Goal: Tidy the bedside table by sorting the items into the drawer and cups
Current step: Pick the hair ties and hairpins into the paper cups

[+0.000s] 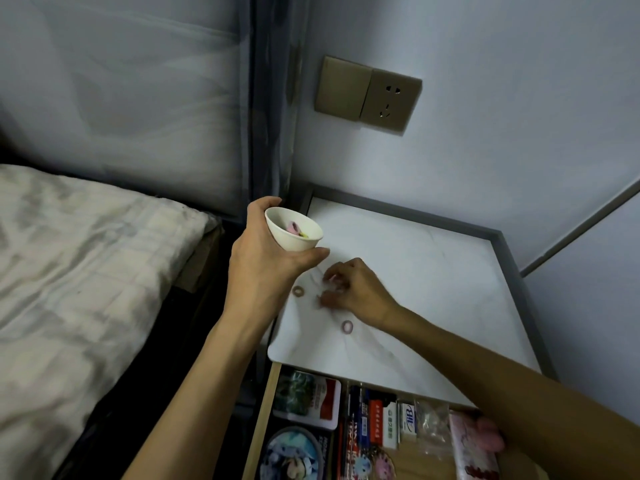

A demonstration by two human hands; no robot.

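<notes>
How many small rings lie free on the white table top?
2: a brown ring near the left hand holding the cup, a pink ring beside the right hand, which may hide more.

In the open drawer (264,424), a small white box (409,423) shows blue letters that look like "iiB". The print on the red-and-white box (382,422) beside it is too blurred to read.

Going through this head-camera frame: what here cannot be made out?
Head view: whether the right hand grips anything; it covers all but a blurred pinkish speck.
Head view: contents of the small white cup in the left hand; its rim hides all but pink and yellow bits.
Head view: the open wooden drawer, cut off by the bottom edge and covered in part by the right forearm.
</notes>
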